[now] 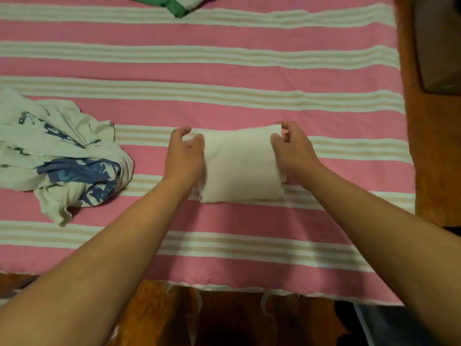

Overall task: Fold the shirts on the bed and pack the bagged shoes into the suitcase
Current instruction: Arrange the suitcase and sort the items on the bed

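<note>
Both hands hold the small folded white cloth shirt by its short ends, and the bundle rests on the pink bedspread with cream stripes, near the bed's near edge.

Going left to right: a crumpled pale shirt with a blue leaf print lies in a loose heap at the left, well apart from the hands and not yet folded. The left hand sits against the white bundle's left end, thumb and fingers curled at the far corner; whether it truly pinches cloth there is hard to tell. The right hand pinches the far right corner between thumb and fingertips.

The white shirt looks light and soft, several layers thick, so it should bend and sag if lifted from one end. Judging by that, taking it at both short ends, or sliding flat palms under it, would keep the layers from slipping apart. It is not fragile.

At the far edge, a green and white garment is partly in view. No suitcase or bagged shoes show.
</note>
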`<move>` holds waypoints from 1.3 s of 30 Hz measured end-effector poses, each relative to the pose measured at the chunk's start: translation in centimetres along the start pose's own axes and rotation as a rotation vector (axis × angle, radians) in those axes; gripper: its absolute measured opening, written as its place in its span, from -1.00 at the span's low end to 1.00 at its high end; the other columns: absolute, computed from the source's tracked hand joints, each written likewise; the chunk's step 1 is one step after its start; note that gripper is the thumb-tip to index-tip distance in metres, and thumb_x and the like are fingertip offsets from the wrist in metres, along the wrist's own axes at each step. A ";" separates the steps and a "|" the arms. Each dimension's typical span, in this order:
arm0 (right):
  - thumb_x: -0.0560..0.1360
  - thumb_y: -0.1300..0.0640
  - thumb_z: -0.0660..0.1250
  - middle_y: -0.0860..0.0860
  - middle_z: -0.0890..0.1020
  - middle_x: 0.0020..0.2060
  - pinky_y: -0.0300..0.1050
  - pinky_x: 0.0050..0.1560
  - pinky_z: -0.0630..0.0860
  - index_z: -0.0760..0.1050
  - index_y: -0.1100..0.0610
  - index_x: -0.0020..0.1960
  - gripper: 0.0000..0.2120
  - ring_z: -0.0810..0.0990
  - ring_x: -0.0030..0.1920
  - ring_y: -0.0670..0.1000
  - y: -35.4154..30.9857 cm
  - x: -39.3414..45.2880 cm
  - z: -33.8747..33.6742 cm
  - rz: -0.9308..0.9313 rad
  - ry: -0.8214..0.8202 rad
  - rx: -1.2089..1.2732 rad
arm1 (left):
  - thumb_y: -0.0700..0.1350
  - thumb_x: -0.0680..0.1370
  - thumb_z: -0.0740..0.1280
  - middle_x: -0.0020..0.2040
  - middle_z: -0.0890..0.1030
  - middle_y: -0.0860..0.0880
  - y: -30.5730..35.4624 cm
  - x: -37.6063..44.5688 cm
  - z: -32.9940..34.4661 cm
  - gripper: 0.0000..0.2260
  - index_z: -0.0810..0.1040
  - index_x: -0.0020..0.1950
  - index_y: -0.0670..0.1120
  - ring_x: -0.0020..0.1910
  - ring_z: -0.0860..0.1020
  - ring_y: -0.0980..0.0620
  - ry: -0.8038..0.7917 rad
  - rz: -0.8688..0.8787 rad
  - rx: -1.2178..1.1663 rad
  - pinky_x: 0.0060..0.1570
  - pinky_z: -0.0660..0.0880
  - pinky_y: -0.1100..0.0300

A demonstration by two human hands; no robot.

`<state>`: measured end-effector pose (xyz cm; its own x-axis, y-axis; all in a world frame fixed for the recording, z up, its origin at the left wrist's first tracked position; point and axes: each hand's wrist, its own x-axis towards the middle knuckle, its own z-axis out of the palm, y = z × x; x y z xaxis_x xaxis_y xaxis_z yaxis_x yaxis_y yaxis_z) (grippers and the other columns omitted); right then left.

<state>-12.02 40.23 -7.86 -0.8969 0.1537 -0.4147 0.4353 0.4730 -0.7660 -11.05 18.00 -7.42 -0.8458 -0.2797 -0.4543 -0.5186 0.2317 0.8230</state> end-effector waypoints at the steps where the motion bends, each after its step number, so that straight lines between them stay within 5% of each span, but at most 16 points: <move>1: 0.64 0.07 0.21 0.00 0.55 0.26 -0.07 0.20 0.47 0.33 0.02 0.48 -0.59 0.55 0.19 -0.01 0.4 1.2 0.7 0.027 0.004 -0.036 | 0.02 0.67 0.21 0.16 0.56 -0.04 -0.3 0.9 0.7 -0.63 0.35 0.48 0.01 0.01 0.54 0.06 0.052 0.010 0.026 0.16 0.51 0.03; 4: 0.65 0.11 0.19 0.07 0.47 0.39 -0.07 0.32 0.38 0.28 0.12 0.53 -0.54 0.46 0.35 0.07 1.7 1.8 1.9 0.030 0.118 -0.156 | -0.10 0.67 0.18 0.38 0.40 -0.13 -2.5 0.2 1.8 -0.63 0.38 0.47 -0.13 0.27 0.42 -0.01 0.198 0.268 0.242 0.37 0.38 -0.04; 8: 0.57 0.11 0.24 0.14 0.45 0.31 0.13 0.34 0.39 0.36 0.14 0.46 -0.53 0.42 0.30 0.15 3.2 -3.1 3.2 -0.247 0.297 -0.415 | -0.05 0.66 0.18 0.56 0.30 -0.20 -7.3 -4.0 3.8 -0.59 0.40 0.52 -0.04 0.56 0.20 -0.27 -0.012 0.698 0.855 0.48 0.22 -0.22; 12: 0.65 0.03 0.12 0.16 0.18 0.58 0.21 0.56 0.07 0.20 0.13 0.59 -0.47 0.06 0.59 0.24 4.2 -2.5 5.1 -0.549 0.162 -0.748 | 0.11 0.72 -0.02 0.68 -0.06 -0.10 -8.4 -1.8 5.3 -0.51 0.05 0.66 0.11 0.64 -0.19 -0.19 -0.133 0.654 1.060 0.56 0.00 -0.27; 16: 0.65 -0.22 -0.12 0.08 -0.15 0.63 0.27 0.56 -0.03 -0.18 0.02 0.65 -0.34 -0.13 0.61 0.26 6.3 2.4 6.3 -0.382 -0.063 -0.911 | 0.16 0.71 -0.08 0.66 -0.24 -0.11 -8.0 2.0 6.3 -0.45 -0.14 0.67 0.09 0.60 -0.34 -0.20 -0.138 0.538 1.075 0.56 -0.12 -0.25; 19: 0.65 -0.20 -0.03 0.17 -0.14 0.62 0.18 0.58 -0.08 -0.15 0.01 0.65 -0.33 -0.12 0.60 0.24 6.2 1.8 6.4 -0.237 -0.059 -0.701 | 0.17 0.71 -0.08 0.64 -0.24 -0.23 -6.8 2.4 6.7 -0.43 -0.25 0.66 0.09 0.61 -0.25 -0.27 -0.092 0.207 0.922 0.57 -0.20 -0.17; 21: 0.65 -0.11 0.13 0.22 -0.08 0.61 0.13 0.58 -0.07 -0.12 -0.01 0.65 -0.32 -0.06 0.60 0.23 5.4 0.6 6.4 -0.136 -0.031 -0.529 | 0.20 0.70 -0.06 0.64 -0.14 -0.24 -5.6 2.5 7.0 -0.43 -0.25 0.64 0.18 0.61 -0.07 -0.31 -0.102 0.022 0.826 0.54 -0.02 -0.20; 24: 0.60 0.03 0.26 0.20 0.08 0.57 0.11 0.56 0.04 -0.07 -0.08 0.64 -0.27 0.07 0.55 0.21 4.4 -0.8 6.3 -0.016 -0.099 -0.352 | 0.21 0.67 0.10 0.62 0.14 -0.21 -4.7 1.9 5.8 -0.36 -0.20 0.64 0.23 0.51 0.26 -0.34 -0.257 -0.026 0.657 0.42 0.28 -0.14; 27: 0.54 0.10 0.37 0.12 0.25 0.50 0.08 0.51 0.23 0.08 -0.12 0.61 -0.25 0.26 0.48 0.12 4.0 -3.7 5.6 0.126 -0.226 0.107 | 0.20 0.62 0.30 0.60 0.27 -0.01 -3.8 0.3 1.6 -0.29 -0.01 0.66 0.17 0.48 0.37 -0.12 -0.391 -0.046 0.408 0.35 0.35 0.04; 30: 0.51 0.19 0.45 0.03 0.42 0.44 -0.06 0.31 0.50 0.24 -0.10 0.57 -0.28 0.47 0.35 0.02 5.1 -11.0 4.4 0.257 -0.244 0.498 | 0.16 0.61 0.34 0.47 0.39 0.08 -2.8 -4.9 -1.3 -0.41 0.22 0.60 0.14 0.28 0.46 0.00 -0.512 0.030 0.465 0.20 0.38 0.12; 34: 0.55 0.26 0.41 -0.08 0.39 0.39 -0.11 0.23 0.56 0.25 -0.09 0.56 -0.32 0.46 0.32 0.01 10.8 -24.8 1.8 0.393 -0.023 0.763 | 0.08 0.58 0.41 0.33 0.45 0.12 -3.8 -15.1 1.5 -0.49 0.33 0.49 0.22 0.05 0.52 0.22 -0.757 0.136 0.533 -0.06 0.49 0.22; 37: 0.54 0.20 0.43 -0.07 0.33 0.46 0.02 0.34 0.50 0.30 -0.25 0.49 -0.35 0.42 0.37 0.00 17.5 -36.0 -1.8 0.541 0.201 0.911 | 0.02 0.57 0.45 0.36 0.39 0.21 -5.7 -23.0 8.1 -0.47 0.32 0.47 0.25 0.19 0.47 0.18 -1.051 0.316 0.642 0.09 0.42 0.23; 39: 0.50 0.09 0.48 -0.05 0.18 0.55 0.02 0.48 0.32 0.23 -0.26 0.53 -0.27 0.27 0.49 0.01 22.6 -42.5 -4.8 0.621 0.316 0.642 | 0.02 0.57 0.45 0.45 0.33 0.23 -7.3 -28.4 13.3 -0.44 0.27 0.44 0.36 0.37 0.36 0.12 -1.288 0.487 0.755 0.27 0.35 0.16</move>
<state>35.55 48.55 -5.22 -0.4293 0.4900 -0.7587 0.7175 -0.3252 -0.6160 15.07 36.66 -5.04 -0.2730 0.8189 -0.5049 0.2180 0.5638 0.7966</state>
